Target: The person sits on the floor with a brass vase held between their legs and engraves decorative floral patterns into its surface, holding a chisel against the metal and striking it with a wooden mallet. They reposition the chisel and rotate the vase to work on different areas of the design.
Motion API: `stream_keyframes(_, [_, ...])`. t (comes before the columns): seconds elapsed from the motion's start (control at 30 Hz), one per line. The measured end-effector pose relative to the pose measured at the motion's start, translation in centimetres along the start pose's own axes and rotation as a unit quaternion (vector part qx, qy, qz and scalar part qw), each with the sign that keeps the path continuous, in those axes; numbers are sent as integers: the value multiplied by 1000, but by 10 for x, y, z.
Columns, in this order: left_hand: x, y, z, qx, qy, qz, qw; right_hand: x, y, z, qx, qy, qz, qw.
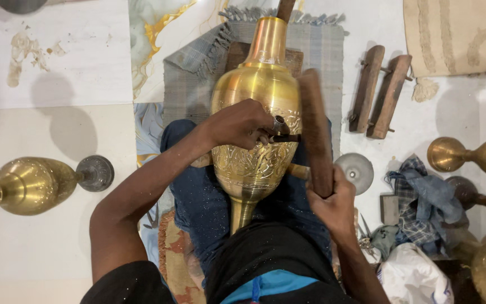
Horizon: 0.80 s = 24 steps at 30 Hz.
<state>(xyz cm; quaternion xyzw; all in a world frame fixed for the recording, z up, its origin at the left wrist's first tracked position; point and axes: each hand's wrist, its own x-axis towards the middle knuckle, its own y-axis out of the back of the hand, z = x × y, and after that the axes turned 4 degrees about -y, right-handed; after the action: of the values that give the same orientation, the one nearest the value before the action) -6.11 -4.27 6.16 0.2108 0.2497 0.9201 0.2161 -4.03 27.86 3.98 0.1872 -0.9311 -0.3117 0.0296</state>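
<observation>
A large brass vase (257, 95) lies across my lap, its neck pointing away from me, with an engraved floral band on its lower body. My left hand (242, 124) rests on the vase and pinches a short metal chisel (281, 135) against the engraved band. My right hand (333, 205) grips the lower end of a long wooden mallet stick (315, 129), held upright just right of the chisel's end. The vase's neck rests on a wooden block (295, 59) on a grey fringed cloth (322, 50).
Another brass vase (29, 184) lies on the floor at left. More brass vases (479, 157) crowd the right edge. A wooden clamp (379, 93), a round metal lid (358, 169), crumpled cloths (428, 197) and a white bag (412, 278) lie at right.
</observation>
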Motion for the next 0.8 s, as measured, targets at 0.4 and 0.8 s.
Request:
stream_keyframes(0.4, [-10, -2, 0, 36, 8, 31, 999, 11, 12, -28, 21, -60, -65, 996])
stream_keyframes(0.8, [-15, -1, 3, 26, 32, 41, 998, 19, 13, -33, 79, 3, -4, 997])
